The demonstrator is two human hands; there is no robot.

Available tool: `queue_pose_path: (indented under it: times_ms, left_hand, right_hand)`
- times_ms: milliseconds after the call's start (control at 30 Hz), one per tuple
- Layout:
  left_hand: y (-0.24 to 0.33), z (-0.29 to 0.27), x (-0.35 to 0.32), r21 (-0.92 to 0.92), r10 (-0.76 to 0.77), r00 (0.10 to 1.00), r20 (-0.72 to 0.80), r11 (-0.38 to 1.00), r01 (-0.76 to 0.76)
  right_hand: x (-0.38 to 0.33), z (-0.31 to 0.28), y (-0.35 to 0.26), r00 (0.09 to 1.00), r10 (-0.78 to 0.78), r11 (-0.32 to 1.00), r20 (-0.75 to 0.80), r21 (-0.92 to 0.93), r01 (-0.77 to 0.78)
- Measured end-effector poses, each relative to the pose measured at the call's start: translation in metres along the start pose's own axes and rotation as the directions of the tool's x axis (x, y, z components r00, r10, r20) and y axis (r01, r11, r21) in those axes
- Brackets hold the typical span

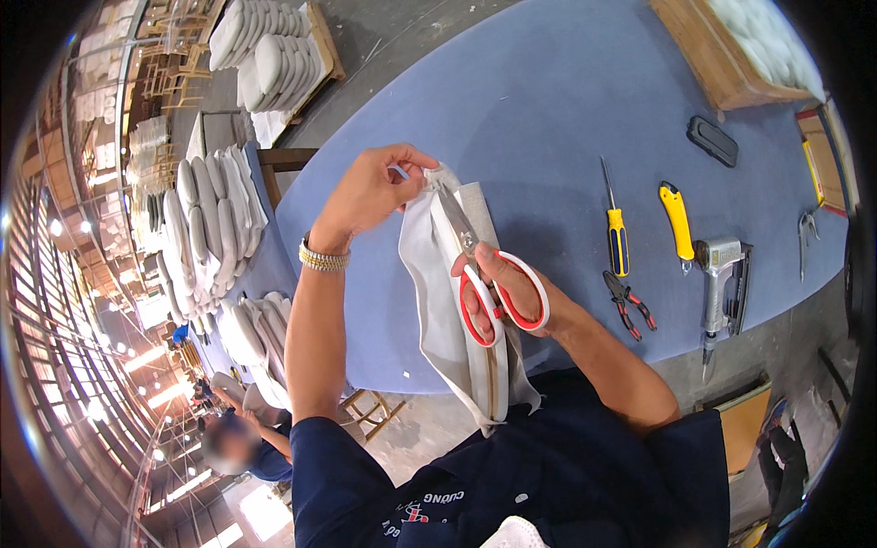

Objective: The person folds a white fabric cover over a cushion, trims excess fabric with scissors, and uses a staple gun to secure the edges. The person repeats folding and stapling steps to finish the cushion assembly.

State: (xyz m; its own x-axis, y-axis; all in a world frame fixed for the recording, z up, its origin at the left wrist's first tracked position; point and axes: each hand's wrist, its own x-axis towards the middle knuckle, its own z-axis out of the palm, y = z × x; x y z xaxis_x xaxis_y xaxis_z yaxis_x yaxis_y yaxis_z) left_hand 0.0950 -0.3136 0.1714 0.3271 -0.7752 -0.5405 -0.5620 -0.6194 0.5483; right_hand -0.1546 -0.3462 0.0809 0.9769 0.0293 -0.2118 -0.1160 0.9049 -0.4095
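A strip-like piece of light grey fabric (pixel 429 260) with a zipper runs from my hands down to my shirt front. My left hand (pixel 379 187) pinches its far end between thumb and fingertips. In my right hand (pixel 516 288) is a pair of scissors (pixel 468 233) with red and white handles, my fingers through the loops. The blades point away from me along the fabric, their tips close to the left fingertips. Whether the blades are cutting into the cloth cannot be made out.
On the blue table (pixel 384 100) to the right lie a screwdriver (pixel 618 239), a yellow utility knife (pixel 676 224), pliers (pixel 628 301), a staple gun (pixel 722 279) and a black case (pixel 713 142). A wooden box (pixel 708 59) with white filling stands far right. Stacked cushions (pixel 215 215) and another person (pixel 265 447) are leftward.
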Motion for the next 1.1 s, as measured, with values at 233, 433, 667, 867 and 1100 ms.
queue_pose_path:
  times_ms: [233,433,667,867,1100]
  left_hand:
    - [0.013,-0.003,-0.004,0.059,-0.158,0.982,0.108,0.987,0.152]
    - [0.009,-0.005,-0.002,-0.093,-0.221,0.968,0.119,0.968,0.233]
    - [0.007,-0.006,0.006,-0.006,-0.063,0.987,0.15,0.998,0.064]
    - [-0.002,0.003,0.011,-0.005,0.098,0.994,0.057,0.995,-0.098]
    - [0.009,0.005,-0.004,-0.361,-0.115,0.993,0.001,0.926,0.107]
  right_hand:
    - [0.001,-0.01,-0.002,1.0,-0.008,0.999,0.03,0.045,0.007]
    - [0.002,-0.009,-0.004,1.0,-0.006,0.999,0.03,0.052,0.004]
    - [0.003,-0.006,-0.007,1.0,-0.013,0.995,-0.016,0.098,0.015]
    - [0.003,-0.005,-0.007,0.998,0.053,0.992,0.02,0.114,-0.055]
    - [-0.01,-0.012,-0.017,0.993,0.038,0.991,-0.113,-0.123,-0.052]
